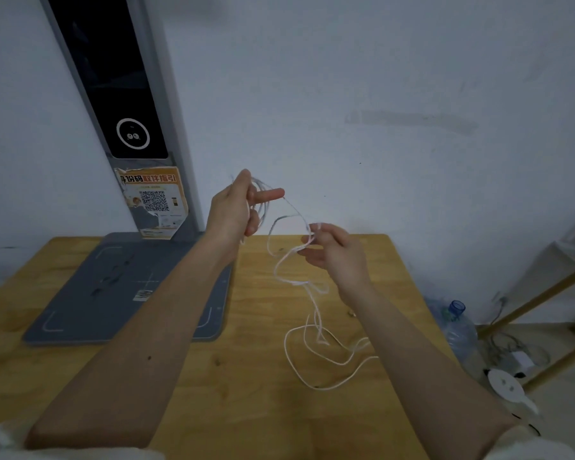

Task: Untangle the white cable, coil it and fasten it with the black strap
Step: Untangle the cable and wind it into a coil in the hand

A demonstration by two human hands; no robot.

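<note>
Cable (281,260) loops hang between left hand (234,210), gripping coils, and right hand (337,252), pinching a strand, above table (246,376)

Dim, bluish, soft light; slight blur, wide-angle bending at edges

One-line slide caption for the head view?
Left hand holds cable loops; right hand pinches the white cable trailing onto the wooden table.

White cable (316,333) (pale), tan table (263,410).
</note>
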